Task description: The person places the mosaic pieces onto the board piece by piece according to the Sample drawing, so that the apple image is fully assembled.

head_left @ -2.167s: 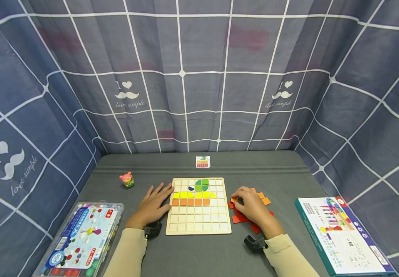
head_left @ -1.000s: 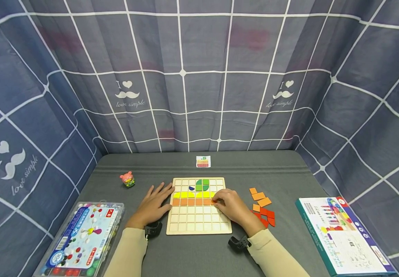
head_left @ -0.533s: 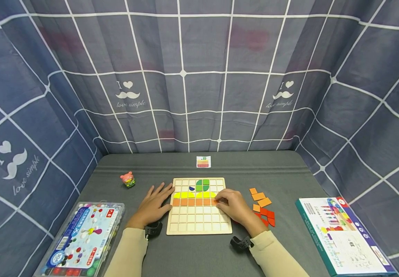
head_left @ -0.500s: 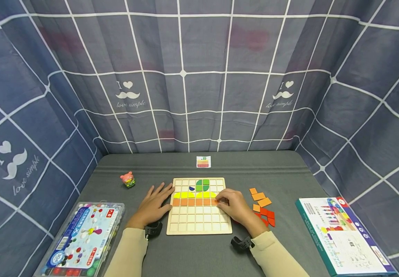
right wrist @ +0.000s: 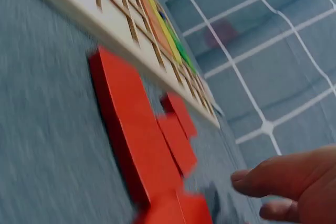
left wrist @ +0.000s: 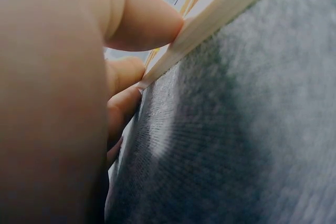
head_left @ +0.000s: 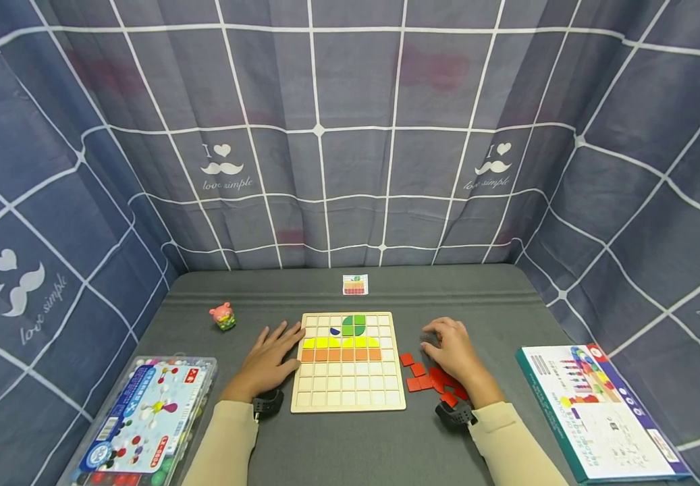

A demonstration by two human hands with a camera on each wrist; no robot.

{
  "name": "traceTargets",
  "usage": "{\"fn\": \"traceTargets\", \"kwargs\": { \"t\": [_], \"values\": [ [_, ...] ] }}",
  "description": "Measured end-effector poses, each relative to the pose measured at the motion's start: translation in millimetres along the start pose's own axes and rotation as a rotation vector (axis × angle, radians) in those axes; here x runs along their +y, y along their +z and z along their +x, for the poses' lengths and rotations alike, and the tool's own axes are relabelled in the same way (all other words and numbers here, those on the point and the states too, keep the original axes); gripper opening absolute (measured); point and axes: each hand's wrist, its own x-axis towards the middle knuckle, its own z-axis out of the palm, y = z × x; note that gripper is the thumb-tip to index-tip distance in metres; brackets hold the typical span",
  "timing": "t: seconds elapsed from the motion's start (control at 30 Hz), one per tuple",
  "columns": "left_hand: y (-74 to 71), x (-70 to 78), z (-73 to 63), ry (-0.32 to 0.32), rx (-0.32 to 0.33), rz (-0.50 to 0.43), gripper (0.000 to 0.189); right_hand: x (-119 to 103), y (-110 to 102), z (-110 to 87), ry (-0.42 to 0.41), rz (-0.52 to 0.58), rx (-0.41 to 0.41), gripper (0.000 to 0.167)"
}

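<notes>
We now see six orange squares [head_left: 341, 354] side by side on the wooden board [head_left: 347, 370] at the lower centre of the frame; about two seconds ago there were five. The row now ends level with the yellow row [head_left: 341, 342] above it, so that band looks filled.

Our right hand [head_left: 454, 351] has left the board for the right of the frame. Its fingers are loosely bent, thumb and forefinger apart, and we see nothing between them. The loose orange pieces that lay there are out of sight, perhaps under the hand. Red pieces [head_left: 418, 370] lie just beside the board's right edge, some partly covered by the wrist. Our left hand [head_left: 267, 358], fingers spread, touches the board's left edge.

A picture card [head_left: 355, 285] lies above the board. A toy pig [head_left: 223, 316] stands upper left of it, a plastic box [head_left: 149, 418] lies lower left and a flat box [head_left: 605, 412] lower right, all well apart from the board.
</notes>
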Motion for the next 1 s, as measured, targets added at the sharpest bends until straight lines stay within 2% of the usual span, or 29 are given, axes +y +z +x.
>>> {"fn": "traceTargets", "kwargs": {
  "t": [0.17, 0.3, 0.6, 1.0],
  "values": [
    [-0.8, -0.4, -0.6, -0.001, -0.007, -0.011, 0.07, 10.7, -7.9, -0.7, 0.151, -0.09, -0.04, 0.043],
    [-1.2, 0.5, -0.8, -0.006, -0.007, -0.015, 0.07, 13.5, -9.1, -0.6, 0.202, -0.13, -0.061, 0.049],
    [-0.1, -0.3, 0.1, -0.002, 0.001, -0.009, 0.07, 17.0, -5.7, 1.0, 0.21, -0.151, -0.052, 0.046],
    [0.5, -0.3, 0.0, 0.009, 0.012, -0.019, 0.07, 16.8, -3.2, 2.9, 0.187, -0.134, -0.024, 0.03]
  ]
}}
